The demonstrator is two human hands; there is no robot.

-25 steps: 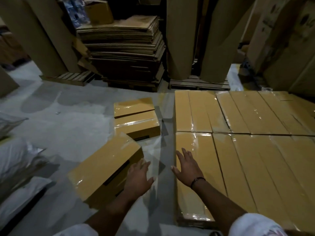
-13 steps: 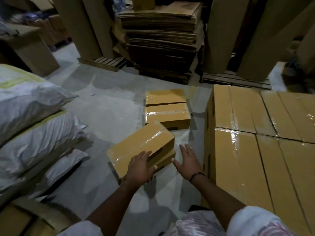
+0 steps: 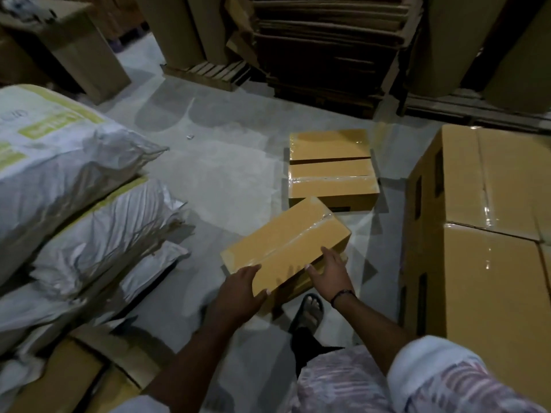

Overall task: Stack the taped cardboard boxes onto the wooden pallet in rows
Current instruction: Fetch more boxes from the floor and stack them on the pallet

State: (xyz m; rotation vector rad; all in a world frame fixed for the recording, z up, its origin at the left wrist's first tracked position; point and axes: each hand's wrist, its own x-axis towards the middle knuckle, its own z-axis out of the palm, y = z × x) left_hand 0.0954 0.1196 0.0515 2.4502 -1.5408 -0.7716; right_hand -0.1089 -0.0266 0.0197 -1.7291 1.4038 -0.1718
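Dim warehouse with concrete floor (image 3: 226,180), taped box (image 3: 283,242) tilting low over it beside stacked boxes (image 3: 483,234), left hand (image 3: 238,296) clasping its near corner, right hand (image 3: 331,278) pressing straight fingers against its near side, white sacks (image 3: 74,180) lying left.

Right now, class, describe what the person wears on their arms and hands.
Both forearms are bare. The left hand wears nothing visible; the right hand has a thin dark bracelet at the wrist. The right sleeve is short, white with a pinkish pattern; only a pale edge of the left sleeve shows.

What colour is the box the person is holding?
Yellowish-brown cardboard box under shiny clear tape; head view.
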